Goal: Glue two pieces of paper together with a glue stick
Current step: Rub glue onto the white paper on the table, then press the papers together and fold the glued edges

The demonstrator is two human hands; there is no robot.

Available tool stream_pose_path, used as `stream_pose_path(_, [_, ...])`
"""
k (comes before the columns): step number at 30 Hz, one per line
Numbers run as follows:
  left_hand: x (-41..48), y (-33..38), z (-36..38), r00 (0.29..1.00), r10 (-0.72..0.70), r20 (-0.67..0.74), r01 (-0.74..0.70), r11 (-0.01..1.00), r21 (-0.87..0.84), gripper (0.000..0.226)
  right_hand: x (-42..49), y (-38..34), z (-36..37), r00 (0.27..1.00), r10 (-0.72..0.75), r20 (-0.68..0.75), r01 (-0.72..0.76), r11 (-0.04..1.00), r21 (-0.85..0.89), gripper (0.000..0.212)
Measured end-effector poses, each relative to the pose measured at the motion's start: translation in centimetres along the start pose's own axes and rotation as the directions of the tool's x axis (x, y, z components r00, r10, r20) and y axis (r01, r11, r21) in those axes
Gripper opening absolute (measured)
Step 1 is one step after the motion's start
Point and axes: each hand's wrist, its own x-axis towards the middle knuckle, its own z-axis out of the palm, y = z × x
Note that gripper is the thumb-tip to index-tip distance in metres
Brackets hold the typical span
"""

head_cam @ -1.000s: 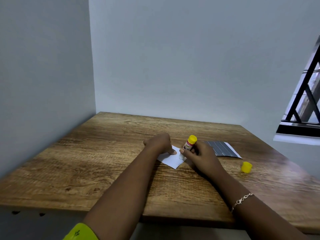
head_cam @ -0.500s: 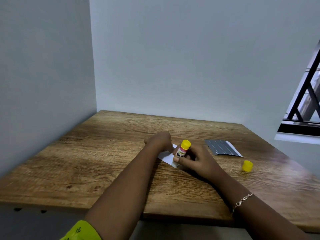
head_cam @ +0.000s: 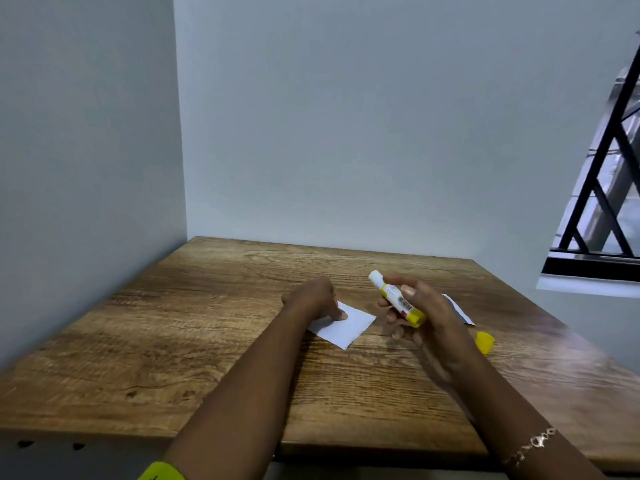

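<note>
While left hand (head_cam: 313, 297) fingers press white paper (head_cam: 346, 327), right hand (head_cam: 424, 313) grips glue stick (head_cam: 398, 299), label unreadable.

Glue stick (head_cam: 398, 299) label print unreadable

My left hand (head_cam: 313, 299): palm down, fingers curled, one fingertip (head_cam: 341, 315) pressed flat, forearm stretched forward. My right hand (head_cam: 420, 315): raised, fingers wrapped in closed grasp, thumb on top, wrist turned inward. Chain bracelet (head_cam: 530, 446) on right wrist.
</note>
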Motion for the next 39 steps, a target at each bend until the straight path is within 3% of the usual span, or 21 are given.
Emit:
stream_pose_path(6, [0.3, -0.2, 0.1, 1.000, 0.009, 0.008, -0.009, 1.000, -0.011, 0.026, -1.0, -1.2, -3.4, 0.987, -0.025, -0.160, 0.022, 0.999, -0.024, 0.040])
stream_pose_path(9, [0.3, -0.2, 0.1, 1.000, 0.009, 0.002, -0.009, 1.000, -0.013, 0.026, -1.4, -2.7, -7.0, 0.960, -0.053, -0.275, 0.026, 0.995, -0.101, 0.037])
stream_pose_path(12, [0.2, -0.2, 0.1, 1.000, 0.012, 0.001, -0.012, 1.000, -0.014, 0.026, -1.7, -3.2, -10.4, 0.917, -0.084, -0.390, -0.005, 0.975, -0.223, 0.072])
stream_pose_path(15, [0.3, -0.4, 0.2, 1.000, 0.017, -0.014, -0.018, 0.999, -0.030, 0.026, -1.8, -2.1, -12.9, 0.908, -0.035, -0.417, -0.065, 0.972, -0.224, 0.038])
stream_pose_path(22, [0.0, -0.4, 0.2, 0.999, 0.017, -0.031, -0.018, 1.000, -0.022, 0.026, -1.8, -0.9, -13.0, 0.911, 0.057, -0.409, -0.171, 0.953, -0.249, 0.037])
stream_pose_path(29, [0.0, -0.4, 0.2, 0.999, 0.035, -0.032, -0.035, 0.999, -0.009, 0.027, -2.0, -0.8, -13.2, 0.914, 0.058, -0.401, -0.168, 0.954, -0.247, 0.043])
stream_pose_path(32, [-0.1, -0.3, 0.2, 0.999, 0.038, -0.027, -0.038, 0.999, -0.008, 0.027, -2.1, -0.9, -13.3, 0.901, 0.049, -0.432, -0.134, 0.977, -0.168, 0.045])
stream_pose_path(34, [-0.1, -0.4, 0.2, 0.999, 0.038, -0.029, -0.038, 0.999, -0.008, 0.027, -2.3, -1.4, -13.2, 0.864, -0.066, -0.499, -0.011, 0.989, -0.150, 0.038])
stream_pose_path(36, [-0.1, -0.4, 0.2, 0.999, 0.033, -0.033, -0.033, 0.999, -0.003, 0.027, -2.7, -2.3, -12.6, 0.767, -0.331, -0.549, 0.165, 0.929, -0.330, 0.026])
stream_pose_path(38, [-0.1, -0.3, 0.2, 0.999, 0.034, -0.032, -0.034, 0.999, -0.001, 0.027, -3.0, -2.9, -11.6, 0.648, -0.600, -0.469, 0.248, 0.748, -0.615, 0.022])
stream_pose_path(39, [-0.1, -0.3, 0.2, 0.999, 0.035, -0.030, -0.035, 0.999, -0.003, 0.027, -2.9, -3.1, -10.8, 0.623, -0.685, -0.379, 0.252, 0.634, -0.731, 0.023])
